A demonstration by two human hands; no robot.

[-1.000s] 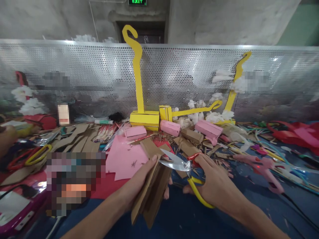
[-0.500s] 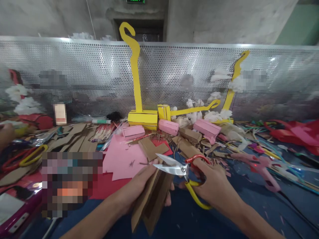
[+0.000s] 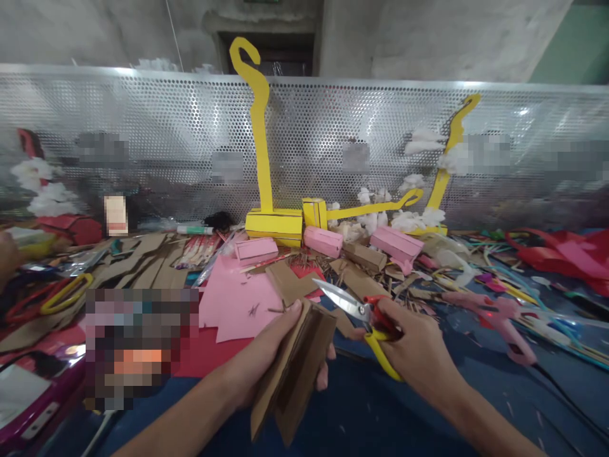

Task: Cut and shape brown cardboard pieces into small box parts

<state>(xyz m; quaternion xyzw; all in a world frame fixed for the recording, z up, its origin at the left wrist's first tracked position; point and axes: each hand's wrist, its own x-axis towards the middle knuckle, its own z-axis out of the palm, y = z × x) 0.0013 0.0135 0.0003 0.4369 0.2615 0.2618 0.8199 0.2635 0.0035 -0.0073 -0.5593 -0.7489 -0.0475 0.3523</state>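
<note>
Moved: scissors have swung off the card since half a second back, blades now shut and pointing up-left, clear of the top edge.
Card: folded brown cardboard piece [image 3: 292, 365] held upright over the blue table [image 3: 361, 419], low centre of view.
Left hand: left hand [image 3: 266, 358] has its grip clamped on the cardboard, thumb tip right up at the top edge.
Right hand: right hand [image 3: 416, 355] is closed through the yellow-and-red-handled steel scissors [image 3: 364, 320], just beside the card, not touching.
Risk: honestly that thumb is the worry, a bite near the top edge could nick it.
Risk 2: doubled card is stiff, so blades may twist and wander.
Around: pink paper sheet [image 3: 238, 304] and brown offcuts [image 3: 356, 279] behind, pink glue gun [image 3: 499, 317] to the right.
</note>
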